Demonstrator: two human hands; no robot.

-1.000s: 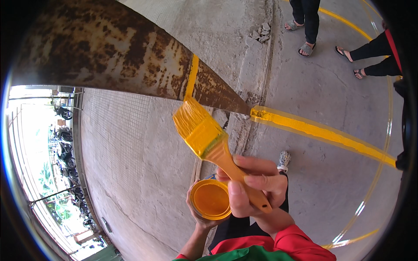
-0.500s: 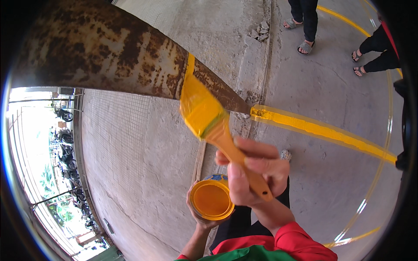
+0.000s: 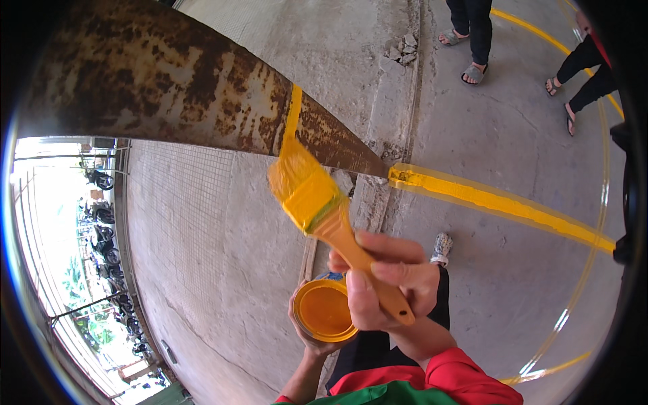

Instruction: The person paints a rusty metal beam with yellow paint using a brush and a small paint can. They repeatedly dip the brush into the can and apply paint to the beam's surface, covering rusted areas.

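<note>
My right hand grips a wide paintbrush by its orange-brown handle. Yellow paint coats the bristles, which point up and left. Their tip overlaps the lower end of a yellow stripe on a rusty steel column; whether they touch it I cannot tell. Below and left of the brush, my left hand is wrapped round an open can with yellow-orange paint inside. Part of the can's rim is hidden behind my right hand.
From the column's foot a yellow line runs right across the concrete floor. Two people stand at the upper right, their legs and sandalled feet showing. Broken concrete pieces lie beyond the column. Parked motorbikes line the far left.
My right hand and the brush have shifted slightly down and left, uncovering more of the stripe. One person at the right has moved a foot.
</note>
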